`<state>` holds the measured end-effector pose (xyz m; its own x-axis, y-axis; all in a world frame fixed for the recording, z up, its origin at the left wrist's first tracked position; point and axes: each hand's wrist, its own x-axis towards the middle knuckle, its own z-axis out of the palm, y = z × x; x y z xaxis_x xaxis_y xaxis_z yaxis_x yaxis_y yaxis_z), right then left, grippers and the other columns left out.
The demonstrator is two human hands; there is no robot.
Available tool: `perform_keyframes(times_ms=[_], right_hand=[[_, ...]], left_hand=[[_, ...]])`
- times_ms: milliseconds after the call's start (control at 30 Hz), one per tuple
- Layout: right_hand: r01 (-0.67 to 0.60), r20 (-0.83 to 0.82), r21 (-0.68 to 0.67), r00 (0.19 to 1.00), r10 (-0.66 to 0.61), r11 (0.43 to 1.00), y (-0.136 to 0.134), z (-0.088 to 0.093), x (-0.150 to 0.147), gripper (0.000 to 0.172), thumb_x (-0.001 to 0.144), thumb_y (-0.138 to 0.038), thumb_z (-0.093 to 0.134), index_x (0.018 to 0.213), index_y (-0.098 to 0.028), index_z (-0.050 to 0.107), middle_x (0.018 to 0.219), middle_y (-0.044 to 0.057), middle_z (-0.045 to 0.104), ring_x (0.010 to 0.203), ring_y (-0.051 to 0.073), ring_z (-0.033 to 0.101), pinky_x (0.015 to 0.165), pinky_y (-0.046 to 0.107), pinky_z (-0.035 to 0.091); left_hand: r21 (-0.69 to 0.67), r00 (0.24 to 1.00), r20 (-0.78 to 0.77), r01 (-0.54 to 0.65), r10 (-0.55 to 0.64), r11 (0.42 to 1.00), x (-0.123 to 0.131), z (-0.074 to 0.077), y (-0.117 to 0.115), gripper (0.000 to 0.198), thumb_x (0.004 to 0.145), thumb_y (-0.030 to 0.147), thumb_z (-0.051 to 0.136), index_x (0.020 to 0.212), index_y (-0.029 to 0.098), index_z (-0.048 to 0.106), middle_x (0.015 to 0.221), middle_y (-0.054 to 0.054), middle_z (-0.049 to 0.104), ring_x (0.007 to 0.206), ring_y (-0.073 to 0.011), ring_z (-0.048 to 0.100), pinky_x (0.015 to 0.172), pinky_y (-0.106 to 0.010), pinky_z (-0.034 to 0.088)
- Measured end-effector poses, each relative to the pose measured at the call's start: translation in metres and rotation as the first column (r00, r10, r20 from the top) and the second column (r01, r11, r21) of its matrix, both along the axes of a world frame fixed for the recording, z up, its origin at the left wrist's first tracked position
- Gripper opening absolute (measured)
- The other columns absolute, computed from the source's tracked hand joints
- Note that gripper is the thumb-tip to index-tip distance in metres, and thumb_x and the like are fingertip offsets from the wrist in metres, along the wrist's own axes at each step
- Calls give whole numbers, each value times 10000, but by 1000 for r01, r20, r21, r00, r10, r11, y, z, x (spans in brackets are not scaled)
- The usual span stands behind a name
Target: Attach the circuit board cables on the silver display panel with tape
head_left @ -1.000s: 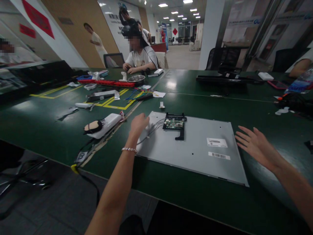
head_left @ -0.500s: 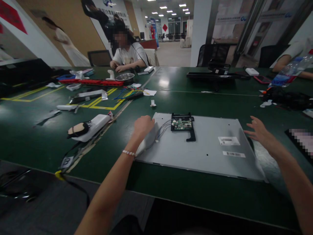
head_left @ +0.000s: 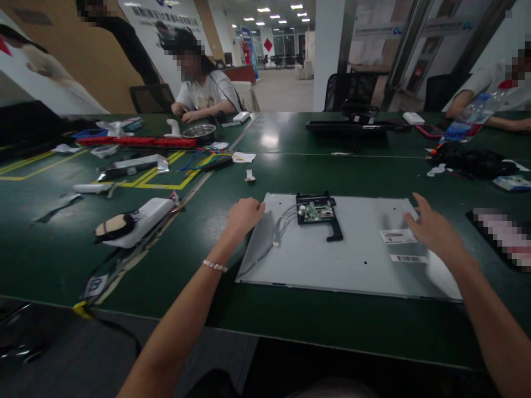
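Observation:
A flat grey display panel (head_left: 298, 260) lies back side up on the green table in front of me. Mounted near its far edge is a black bracket (head_left: 335, 231) with a green circuit board (head_left: 316, 212); thin grey cables (head_left: 277, 232) run from it toward the left side. My left hand (head_left: 244, 216), a beaded bracelet on the wrist, has its fingers curled at the panel's far left edge; the fingertips are partly hidden. Over the right side, near a white label (head_left: 397, 236) and a barcode sticker (head_left: 409, 258), my right hand (head_left: 433, 229) is open with fingers apart.
Left of the panel lies a white device with a tan pad (head_left: 141, 221). Beyond are wires (head_left: 207, 160), a red strip (head_left: 136, 142) and a metal bowl (head_left: 199, 131). A phone-like slab (head_left: 501, 237) and a bottle (head_left: 464, 119) stand right. A person (head_left: 203, 94) sits opposite.
The panel has shifted a little to the right on the table, my left hand moving along with it. My right hand has come inward from beside the right edge to over the panel.

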<state>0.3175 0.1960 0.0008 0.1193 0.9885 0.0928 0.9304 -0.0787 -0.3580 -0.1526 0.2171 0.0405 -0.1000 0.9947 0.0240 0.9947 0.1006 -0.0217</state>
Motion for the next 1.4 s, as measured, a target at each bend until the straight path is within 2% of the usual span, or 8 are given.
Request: perform_keyframes(times_ms=[267,400,467,567,700,833,1200,1400], right_hand=[[25,175,-40,984,-17,999,-7,3,-2,681,921,-510,349,1505,-163,297,1125,224,655,963,400,657,771,534,506],[-1,147,12,989,-1,1000,-2,-1,0,674,905,-494,391,1486,-156,340,1302,232,562,1146,411,574,883,568,472],[-81,110,77,991,72,994,3,-1,-7,683,895,-494,414,1476,-139,352,1432,224,450,1310,400,437,1006,580,395],[-304,9,112,952,305,946,7,7,-32,739,882,-521,462,1503,-161,285,1540,179,319,1431,336,268,1124,539,284],[-538,-69,45,839,540,841,9,26,-73,868,813,-562,586,1532,-275,194,1630,89,85,1482,348,62,1158,563,201],[-681,-143,-41,728,671,731,22,36,-102,998,756,-545,668,1549,-296,115,1637,70,-41,1486,335,-23,1173,532,170],[-784,-274,-65,609,744,618,67,20,-132,1114,691,-521,722,1555,-265,67,1633,86,45,1490,291,36,1166,482,191],[-772,-252,17,612,750,635,61,19,-125,1034,687,-482,721,1537,-223,192,1538,116,274,1407,306,283,1143,436,277]], left_hand=[[-22,999,-17,33,-34,999,13,2,-4,457,931,404,375,835,153,744,867,-158,720,862,-273,674,736,-309,493],[-17,994,-76,79,-81,997,17,-3,-3,464,940,386,357,884,134,743,908,-176,715,889,-283,670,772,-338,496],[-23,988,-104,114,-116,993,17,-5,-2,474,946,374,345,904,117,741,924,-189,711,894,-294,670,786,-356,496],[-30,982,-120,141,-144,990,18,-7,-2,479,952,367,336,922,106,737,941,-195,710,898,-296,671,798,-362,494],[-27,984,-113,139,-141,990,19,-8,0,480,956,374,335,933,117,740,948,-185,712,924,-287,670,822,-350,490],[-14,982,-98,159,-159,987,20,-10,2,481,954,365,337,926,113,745,935,-197,705,914,-309,671,821,-379,489],[-27,974,-77,211,-213,977,20,-10,0,465,963,367,324,955,122,719,997,-187,698,961,-293,653,859,-372,469],[-23,969,-55,241,-242,970,18,-12,2,448,955,360,334,954,130,719,1002,-185,697,972,-287,649,871,-369,464]])
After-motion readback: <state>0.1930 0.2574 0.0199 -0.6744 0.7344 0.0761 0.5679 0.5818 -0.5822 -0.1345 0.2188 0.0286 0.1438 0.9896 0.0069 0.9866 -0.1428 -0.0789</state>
